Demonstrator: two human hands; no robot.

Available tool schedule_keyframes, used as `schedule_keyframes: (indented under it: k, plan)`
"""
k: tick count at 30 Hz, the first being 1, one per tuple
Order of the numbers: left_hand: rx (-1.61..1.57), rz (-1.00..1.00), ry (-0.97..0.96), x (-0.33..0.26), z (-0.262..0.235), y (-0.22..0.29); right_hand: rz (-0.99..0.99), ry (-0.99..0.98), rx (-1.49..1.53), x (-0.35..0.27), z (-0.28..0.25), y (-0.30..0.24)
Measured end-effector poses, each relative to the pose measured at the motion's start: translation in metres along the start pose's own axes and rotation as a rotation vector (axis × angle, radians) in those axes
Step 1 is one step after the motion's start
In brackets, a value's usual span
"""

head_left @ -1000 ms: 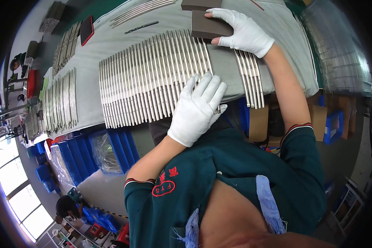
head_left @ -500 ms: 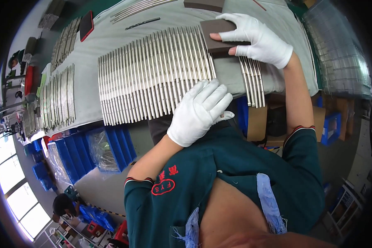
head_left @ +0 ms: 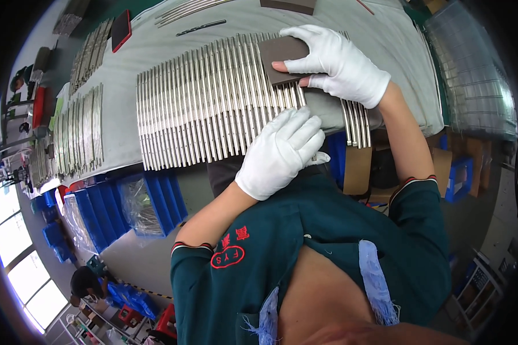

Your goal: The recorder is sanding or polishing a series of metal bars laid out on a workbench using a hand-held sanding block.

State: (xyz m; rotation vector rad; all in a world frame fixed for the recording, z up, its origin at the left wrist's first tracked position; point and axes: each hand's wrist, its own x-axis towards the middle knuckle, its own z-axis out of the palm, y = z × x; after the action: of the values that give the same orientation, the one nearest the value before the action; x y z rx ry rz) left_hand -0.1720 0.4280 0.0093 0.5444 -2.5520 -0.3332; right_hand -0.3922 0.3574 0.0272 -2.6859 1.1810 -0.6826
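A wide row of shiny metal rods (head_left: 195, 109) lies side by side on a grey cloth, their near ends reaching past the table edge. My left hand (head_left: 281, 152), in a white glove, rests flat on the near ends of the right-most rods, fingers stretched out. In my right hand (head_left: 345, 66), gloved with bare thumb and fingertip showing, is a flat brown rectangular block (head_left: 279, 54), perhaps a sanding block. It lies on the right end of the row, over the upper part of the rods. To its right, partly under my right hand, is a smaller group of rods (head_left: 357, 126).
Toward the back lie a drill bit (head_left: 201, 27), another brown block (head_left: 288, 4) and a few thin rods (head_left: 193, 10). More rods (head_left: 79, 132) and a red-edged dark phone-like slab (head_left: 121, 30) are at left. Blue bins (head_left: 101, 215) stand below; clear plastic trays (head_left: 472, 75) at right.
My right hand has moved left and slightly toward me with the brown block, which now overlaps the right end of the rod row. My left hand stays nearly in place.
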Motion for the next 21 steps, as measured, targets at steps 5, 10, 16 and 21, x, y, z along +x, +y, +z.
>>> schedule_keyframes:
  k: [5,10,16,21]
  plan:
    - [0.01,-0.027,-0.047,-0.003,0.0,-0.001,0.11,0.039,0.006,-0.028,-0.03,0.029]
    - [0.036,-0.047,-0.151,0.006,-0.008,0.004,0.519,0.579,0.166,-0.004,-0.048,0.031]
    - [0.009,0.125,-0.223,0.023,0.012,0.006,0.443,0.699,0.044,-0.007,-0.006,0.074]
    - [0.024,0.069,-0.253,0.024,-0.02,0.008,0.433,0.679,-0.143,-0.017,-0.009,0.073]
